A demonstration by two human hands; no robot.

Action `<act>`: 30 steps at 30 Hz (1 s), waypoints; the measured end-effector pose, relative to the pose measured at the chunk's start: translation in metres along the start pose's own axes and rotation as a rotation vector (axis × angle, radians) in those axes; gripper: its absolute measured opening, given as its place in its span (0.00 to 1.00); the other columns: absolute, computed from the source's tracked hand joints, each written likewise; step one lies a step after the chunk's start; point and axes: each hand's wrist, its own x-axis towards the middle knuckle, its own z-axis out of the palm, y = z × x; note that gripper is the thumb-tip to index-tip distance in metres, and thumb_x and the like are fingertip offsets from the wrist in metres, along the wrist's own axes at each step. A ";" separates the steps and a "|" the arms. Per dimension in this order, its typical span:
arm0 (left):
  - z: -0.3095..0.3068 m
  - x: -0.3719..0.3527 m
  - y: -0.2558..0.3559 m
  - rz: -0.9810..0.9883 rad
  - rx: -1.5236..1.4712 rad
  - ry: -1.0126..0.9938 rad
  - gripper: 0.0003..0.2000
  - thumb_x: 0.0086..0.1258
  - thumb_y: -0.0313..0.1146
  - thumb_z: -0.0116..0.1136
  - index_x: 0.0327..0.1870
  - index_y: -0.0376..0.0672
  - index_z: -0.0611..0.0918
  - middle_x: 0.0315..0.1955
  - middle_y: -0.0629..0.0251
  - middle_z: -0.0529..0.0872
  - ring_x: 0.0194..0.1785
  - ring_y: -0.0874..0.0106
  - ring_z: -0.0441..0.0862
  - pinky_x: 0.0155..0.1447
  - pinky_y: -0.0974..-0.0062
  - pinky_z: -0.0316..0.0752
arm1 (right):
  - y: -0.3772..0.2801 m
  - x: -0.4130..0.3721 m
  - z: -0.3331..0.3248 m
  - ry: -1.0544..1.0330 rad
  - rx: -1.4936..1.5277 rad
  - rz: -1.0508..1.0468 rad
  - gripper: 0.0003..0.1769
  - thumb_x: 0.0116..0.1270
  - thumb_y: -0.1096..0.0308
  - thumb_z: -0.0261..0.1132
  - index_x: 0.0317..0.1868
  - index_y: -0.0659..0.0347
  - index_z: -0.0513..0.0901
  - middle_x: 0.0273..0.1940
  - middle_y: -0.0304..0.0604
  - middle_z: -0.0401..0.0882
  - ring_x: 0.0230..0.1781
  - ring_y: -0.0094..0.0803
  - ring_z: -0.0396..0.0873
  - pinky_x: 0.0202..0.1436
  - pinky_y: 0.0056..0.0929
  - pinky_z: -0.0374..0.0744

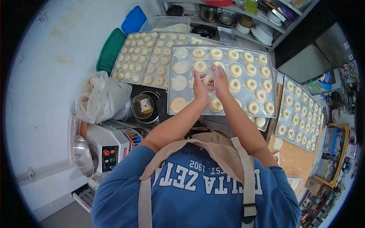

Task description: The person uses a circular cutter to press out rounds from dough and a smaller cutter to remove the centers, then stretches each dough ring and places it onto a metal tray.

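Observation:
Both my hands are around a pale dough ring (208, 79), held above the large metal tray (242, 93). My left hand (200, 88) is closed against its left side, and my right hand (219, 80) presses on the other side with fingers bent. The hands hide part of the ring. Rows of dough rings, such as one dough ring (235, 70), rest on the tray to the right of my hands. Along the tray's left edge lie flat round paper pieces, one paper round (178, 104) being yellowish.
Trays of small dough balls (138, 50) stand behind on the left. To the right, another tray of dough rings (298, 115) rests on a wooden table (292, 161). A mixer (110, 148), a plastic bag (100, 97) and a pot with a cup (146, 106) sit at left.

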 end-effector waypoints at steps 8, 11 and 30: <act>-0.006 0.024 0.023 -0.190 -0.089 -0.274 0.32 0.72 0.65 0.35 0.43 0.39 0.74 0.27 0.64 0.79 0.29 0.76 0.79 0.33 0.76 0.75 | 0.005 0.025 0.001 -0.081 -0.110 0.022 0.22 0.71 0.48 0.57 0.44 0.62 0.75 0.28 0.38 0.75 0.23 0.23 0.73 0.25 0.24 0.74; -0.003 0.024 0.021 -0.174 -0.118 -0.257 0.33 0.71 0.66 0.34 0.47 0.38 0.73 0.26 0.64 0.79 0.29 0.74 0.78 0.35 0.76 0.75 | 0.017 0.032 0.003 -0.070 -0.069 0.020 0.22 0.71 0.49 0.56 0.44 0.63 0.75 0.27 0.38 0.76 0.23 0.23 0.74 0.25 0.23 0.73; -0.015 0.051 0.026 -0.238 0.249 -0.407 0.34 0.72 0.66 0.32 0.46 0.39 0.75 0.33 0.62 0.80 0.37 0.75 0.79 0.34 0.74 0.76 | -0.003 0.030 -0.014 -0.449 -0.139 0.165 0.21 0.72 0.50 0.56 0.40 0.63 0.74 0.23 0.39 0.75 0.16 0.22 0.73 0.18 0.20 0.71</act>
